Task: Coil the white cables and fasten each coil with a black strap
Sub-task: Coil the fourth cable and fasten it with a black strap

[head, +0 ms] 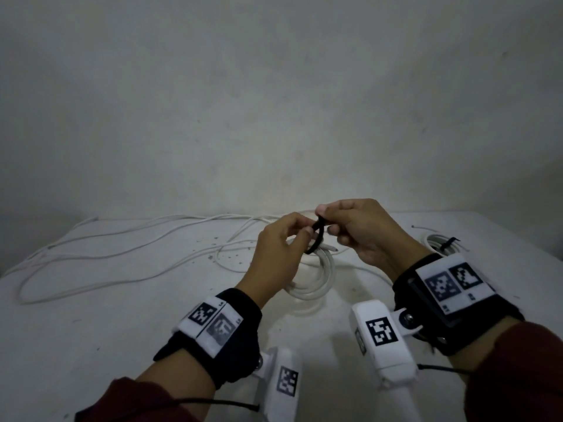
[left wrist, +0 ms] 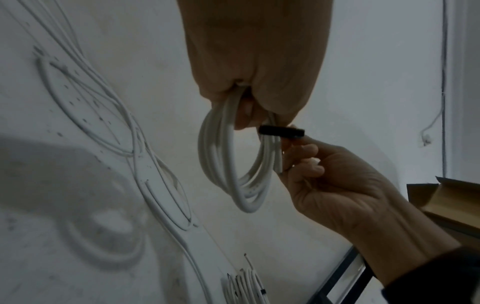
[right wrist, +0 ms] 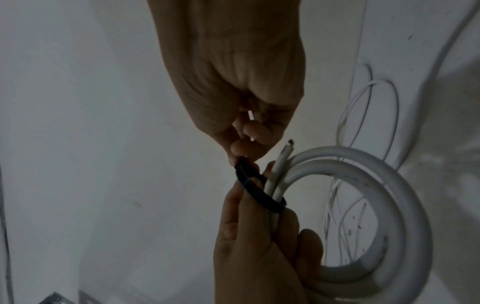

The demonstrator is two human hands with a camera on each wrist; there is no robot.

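From the head view I start at the far left, where loose white cables (head: 100, 254) sprawl in long loops across the white surface (head: 91, 324). Moving inward, my left hand (head: 278, 248) is raised above the surface with its fingers curled around a white coil (head: 316, 284), which hangs below it. The left wrist view shows what the head view hides: the turns of the coil (left wrist: 233, 164) bunch together inside that fist. Between the hands, a black strap (head: 316, 237) loops around the coil, and my right hand (head: 362, 229) pinches the strap's end between thumb and fingertips. The right wrist view makes it plainer (dim as it is): the strap (right wrist: 259, 195) circles the bundled turns just above the left hand (right wrist: 259, 257), and a free cable end (right wrist: 281, 156) pokes up beside it. Farthest right, a finished coil (head: 438, 242) lies on the surface, a black strap already around it.
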